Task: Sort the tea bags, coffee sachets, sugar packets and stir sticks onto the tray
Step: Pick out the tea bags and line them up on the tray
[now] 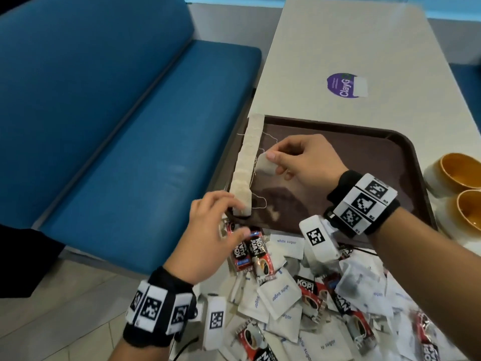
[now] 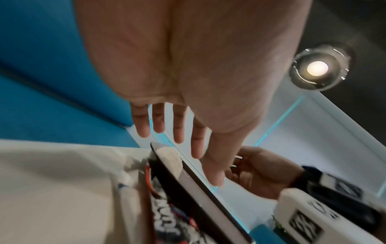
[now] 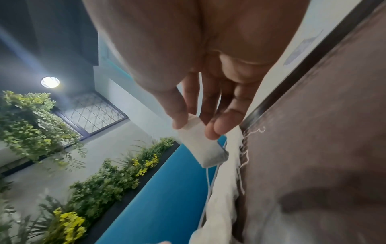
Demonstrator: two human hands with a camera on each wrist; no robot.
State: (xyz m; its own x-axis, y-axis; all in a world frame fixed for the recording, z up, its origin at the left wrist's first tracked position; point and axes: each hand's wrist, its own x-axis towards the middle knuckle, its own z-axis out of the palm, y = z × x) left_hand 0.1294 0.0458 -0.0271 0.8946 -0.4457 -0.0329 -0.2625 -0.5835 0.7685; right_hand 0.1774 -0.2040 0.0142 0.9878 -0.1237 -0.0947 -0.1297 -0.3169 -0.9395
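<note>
A brown tray (image 1: 364,142) lies on the pale table. A row of tea bags (image 1: 246,165) stands along its left rim (image 3: 225,189). My right hand (image 1: 270,158) pinches one more tea bag (image 1: 265,166) between thumb and fingers just right of that row; the same tea bag (image 3: 200,145) hangs from my fingertips in the right wrist view. My left hand (image 1: 229,212) has straight fingers (image 2: 179,130) touching the near end of the row at the tray's front left corner. A heap of coffee sachets (image 1: 250,256) and white sugar packets (image 1: 286,242) lies in front of the tray.
Two orange-lined bowls (image 1: 458,173) stand to the right of the tray. A purple sticker (image 1: 343,86) sits on the table beyond it. A blue bench seat (image 1: 130,152) runs along the table's left edge.
</note>
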